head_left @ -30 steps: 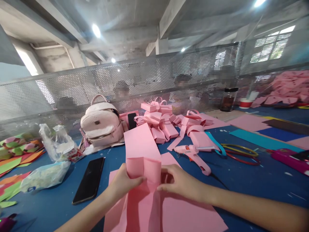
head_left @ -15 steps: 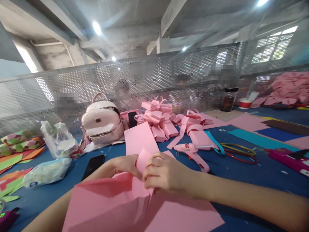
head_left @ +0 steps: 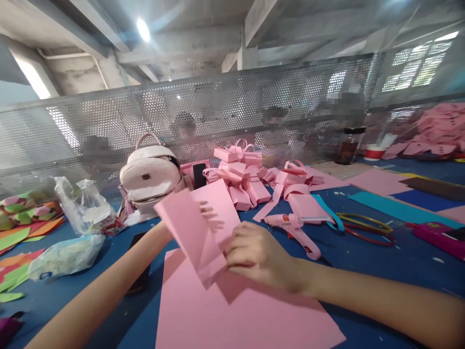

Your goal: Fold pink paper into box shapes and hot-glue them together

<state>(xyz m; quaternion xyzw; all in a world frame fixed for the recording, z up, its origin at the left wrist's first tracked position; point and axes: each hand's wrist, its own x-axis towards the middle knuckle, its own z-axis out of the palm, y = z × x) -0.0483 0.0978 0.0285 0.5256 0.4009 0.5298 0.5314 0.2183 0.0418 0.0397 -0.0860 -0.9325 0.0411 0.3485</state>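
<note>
A folded pink paper bag (head_left: 194, 232) is held tilted above the table, its narrow folded end low and toward me. My right hand (head_left: 256, 252) grips its lower right corner with curled fingers. Behind the bag, my left hand is hidden, fingers included; only the wrist and forearm show at its left side. Dark finger-shaped shadows fall on a pink sheet (head_left: 221, 198) just beyond. Beneath both hands lies a larger flat pink sheet (head_left: 232, 320). A pink glue gun (head_left: 296, 230) rests on its side to the right of my right hand.
Small pink bags (head_left: 243, 174) are piled at the back, beside a pale pink backpack (head_left: 148, 179). Plastic bags (head_left: 69, 254) and coloured pieces lie left. A dark phone (head_left: 140, 278) sits under my left forearm. Teal strips (head_left: 395, 206) and a magenta device (head_left: 439, 237) lie right.
The pink paper bag has been lifted and turned upward, away from me, uncovering the flat sheet below. My left hand has gone from view behind it; my right hand keeps its grip.
</note>
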